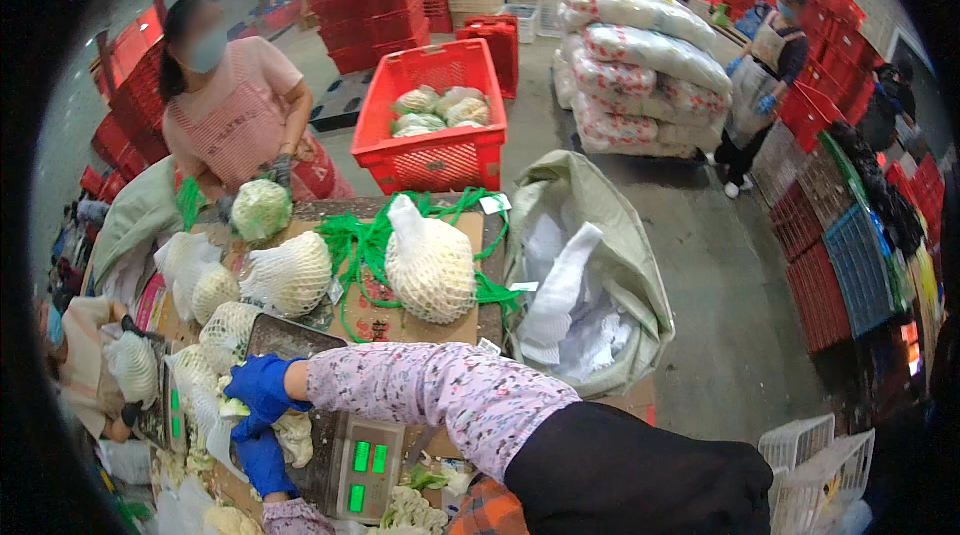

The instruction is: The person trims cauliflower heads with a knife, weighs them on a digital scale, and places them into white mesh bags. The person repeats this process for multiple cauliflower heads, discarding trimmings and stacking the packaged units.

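My right hand (264, 389), in a blue glove, reaches in from the right and grips a cauliflower (234, 409) at the left edge of a digital scale (367, 460). Just below, my left hand (260, 460), gloved in the same blue, holds the cauliflower from the near side. Both sets of fingertips are partly hidden. A white foam net (214, 426) hangs beside the hands on the left. Pale florets (295, 439) show between my wrists, over the scale's dark plate. Trimmed leaves and pieces of cauliflower (412, 511) lie near the scale's display.
Netted cauliflowers (431, 272) and green mesh bags (352, 239) lie on the cardboard-covered table. A sack of foam nets (592, 295) stands at right. Across the table, a person (232, 100) handles a cauliflower (260, 209) near a red crate (427, 160). Another person (86, 362) works at left.
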`<action>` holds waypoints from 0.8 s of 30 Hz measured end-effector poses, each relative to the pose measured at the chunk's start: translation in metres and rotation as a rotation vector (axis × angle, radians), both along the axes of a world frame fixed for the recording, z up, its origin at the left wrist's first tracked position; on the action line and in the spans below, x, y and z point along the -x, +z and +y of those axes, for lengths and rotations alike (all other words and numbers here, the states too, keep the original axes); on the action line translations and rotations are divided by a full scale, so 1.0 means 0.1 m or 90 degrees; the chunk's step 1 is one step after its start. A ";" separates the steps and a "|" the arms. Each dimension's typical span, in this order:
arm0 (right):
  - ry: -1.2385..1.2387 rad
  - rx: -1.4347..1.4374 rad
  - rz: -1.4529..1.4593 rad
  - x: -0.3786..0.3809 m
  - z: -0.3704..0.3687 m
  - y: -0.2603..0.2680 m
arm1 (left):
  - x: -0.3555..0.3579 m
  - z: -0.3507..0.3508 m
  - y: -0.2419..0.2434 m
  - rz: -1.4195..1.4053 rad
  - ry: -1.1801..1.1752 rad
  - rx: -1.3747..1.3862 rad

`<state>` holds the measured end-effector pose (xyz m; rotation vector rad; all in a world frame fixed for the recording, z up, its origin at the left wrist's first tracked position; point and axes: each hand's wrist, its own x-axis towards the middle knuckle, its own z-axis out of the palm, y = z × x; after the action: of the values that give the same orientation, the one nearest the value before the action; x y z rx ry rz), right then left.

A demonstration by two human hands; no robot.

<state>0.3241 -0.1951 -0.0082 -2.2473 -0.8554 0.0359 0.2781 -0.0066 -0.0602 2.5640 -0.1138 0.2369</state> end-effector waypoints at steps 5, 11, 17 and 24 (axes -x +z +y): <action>-0.027 -0.010 -0.015 0.02 0.03 -0.05 | -0.07 0.05 -0.02 0.028 0.057 -0.064; -0.075 0.003 -0.046 0.07 0.09 -0.08 | -0.12 0.15 0.04 0.058 -0.054 0.041; 0.018 0.016 -0.041 -0.12 0.09 -0.16 | -0.16 0.27 0.08 0.120 -0.096 0.126; 0.061 0.036 -0.055 -0.22 0.13 -0.19 | -0.05 0.29 0.28 0.193 -0.183 0.190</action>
<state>0.3457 -0.1819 -0.0274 -2.2733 -1.0203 0.0077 0.2829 0.0224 -0.0322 2.2227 -0.3041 -0.2280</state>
